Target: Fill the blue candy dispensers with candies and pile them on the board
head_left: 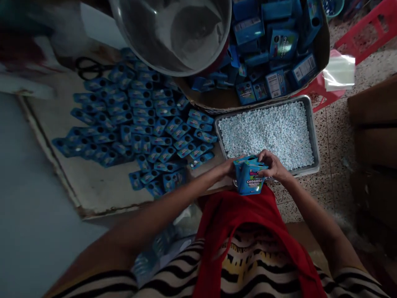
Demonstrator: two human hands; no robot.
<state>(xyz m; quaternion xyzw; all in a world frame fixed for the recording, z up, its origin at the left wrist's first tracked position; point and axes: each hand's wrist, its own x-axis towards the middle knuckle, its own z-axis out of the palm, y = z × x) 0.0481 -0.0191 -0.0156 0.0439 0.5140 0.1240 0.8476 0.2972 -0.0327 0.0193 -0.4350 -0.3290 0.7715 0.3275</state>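
While a blue box (252,185) was clasped near its upper end by the left hand (230,167) and the right hand (273,166), it was held at the near edge of the tray (315,145), toward the left corner. Its long axis was seemingly aimed at the pale pellets (266,134) just beyond. Past the left edge, filled rows (145,122) were crowded on the table (105,192); the far edge was bordered by a carton (323,54), overlapped by a metal bowl (176,64).

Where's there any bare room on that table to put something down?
The table has a bare patch between the little blue boxes and its near edge. Another lies left of the boxes, near the scissors. It's crowded in the middle, where the boxes bunch up; the carton is heaped with more, and pale pellets cover the tray.
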